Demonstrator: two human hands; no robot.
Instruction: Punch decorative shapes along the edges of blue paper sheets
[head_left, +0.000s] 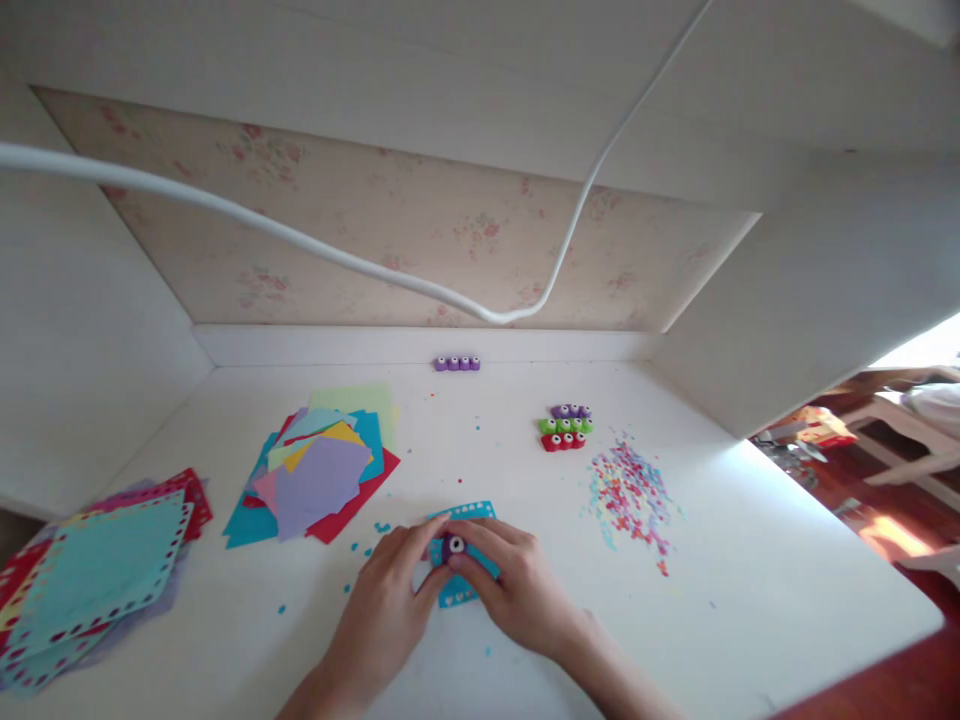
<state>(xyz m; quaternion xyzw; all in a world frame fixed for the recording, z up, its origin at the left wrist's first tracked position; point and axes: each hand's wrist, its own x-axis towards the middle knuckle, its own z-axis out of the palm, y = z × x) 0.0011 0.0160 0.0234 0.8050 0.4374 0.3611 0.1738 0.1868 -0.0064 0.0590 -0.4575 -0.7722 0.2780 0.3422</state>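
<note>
A small purple craft paper punch (454, 546) with a round white-and-dark button sits over the left edge of a blue sheet of paper (480, 510). Small punched holes run along the sheet's top and bottom edges. My right hand (517, 575) is closed, thumb and fingers gripping the punch from the right. On the other side my left hand (394, 580) pinches the sheet's left edge, its fingertips against the punch. Fingers hide part of the sheet and the punch's lower body. Blue paper bits (367, 550) are scattered beside my left hand.
Coloured paper sheets (322, 490) are heaped at the left centre; punched sheets (105, 570) lie far left. More punches stand in rows at right (566, 427) and by the back wall (457, 364). Confetti (630, 490) is piled right. A white cable (337, 262) hangs in front.
</note>
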